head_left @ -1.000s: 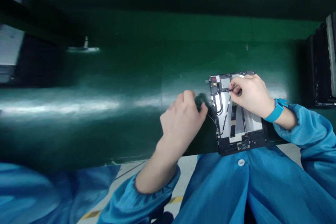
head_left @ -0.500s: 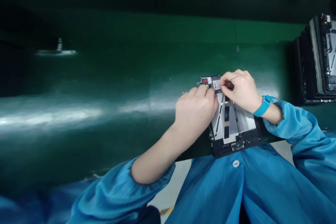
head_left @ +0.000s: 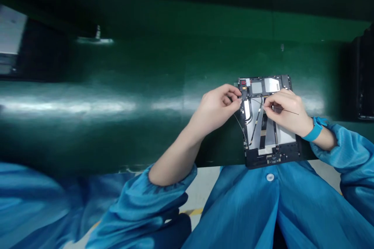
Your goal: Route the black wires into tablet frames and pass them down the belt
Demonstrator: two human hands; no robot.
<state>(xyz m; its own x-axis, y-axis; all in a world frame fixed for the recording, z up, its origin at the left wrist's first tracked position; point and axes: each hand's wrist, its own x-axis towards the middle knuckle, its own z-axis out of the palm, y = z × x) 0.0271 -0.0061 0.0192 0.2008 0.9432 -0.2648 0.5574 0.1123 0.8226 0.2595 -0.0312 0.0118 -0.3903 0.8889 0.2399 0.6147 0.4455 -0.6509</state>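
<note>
An opened tablet (head_left: 286,137), its silver inner panel, ribbon cables and small circuit boards exposed, lies at the near edge of the green bench. My right hand (head_left: 288,109) is over its upper right part, thumb and index finger pinching a thin dark cable (head_left: 289,112). One end of the cable sticks out to the right, and a thin strand runs left across the tablet. At the tablet's upper left edge is my left hand (head_left: 220,105), fingers curled and thumb close to the fingertips; what they pinch is hidden. Below that hand a thin wire (head_left: 239,123) loops down the tablet's left side.
A dark stack (head_left: 366,81) stands at the right end of the green bench (head_left: 163,66). Far left is a dark object with a pale panel (head_left: 11,31), near a small shiny metal piece (head_left: 96,40). Another person's blue sleeve (head_left: 29,202) shows at lower left.
My left hand has drawn back to the tablet's left edge, uncovering its upper part. My right hand has moved right and down across the tablet with the cable. The whole view has shifted left.
</note>
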